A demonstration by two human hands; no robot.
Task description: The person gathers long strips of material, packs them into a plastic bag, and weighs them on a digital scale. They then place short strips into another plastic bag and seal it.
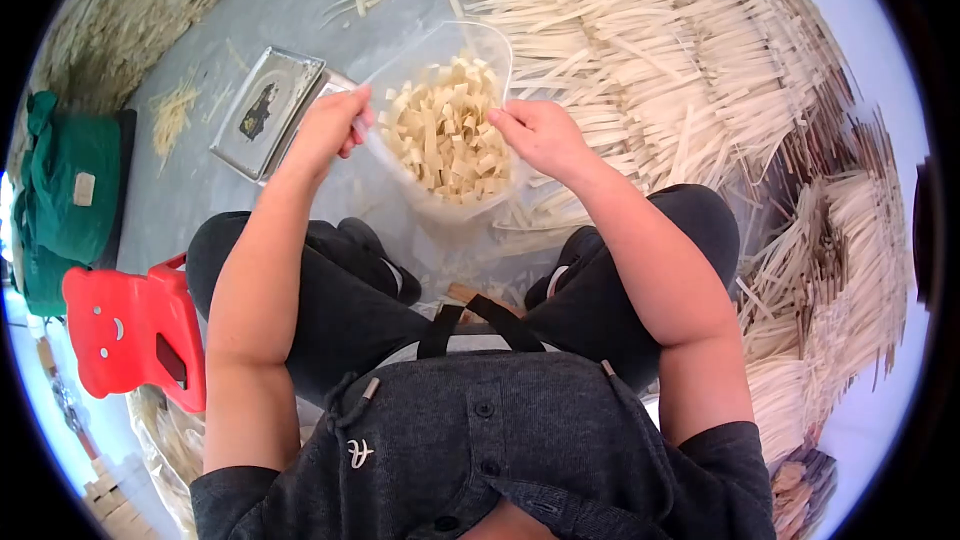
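Note:
A clear plastic bag stands open between my hands, above the floor in front of my feet. Inside it lie many short pale strip pieces, some of them curled. My left hand is closed on the left edge of the bag's mouth, near the metal scale. My right hand pinches the right edge of the bag, thumb along the rim.
A metal scale rests on the grey floor. Long pale strips are piled at the right and top. At the left are a red chair and a green bag. Fibrous material lies top left.

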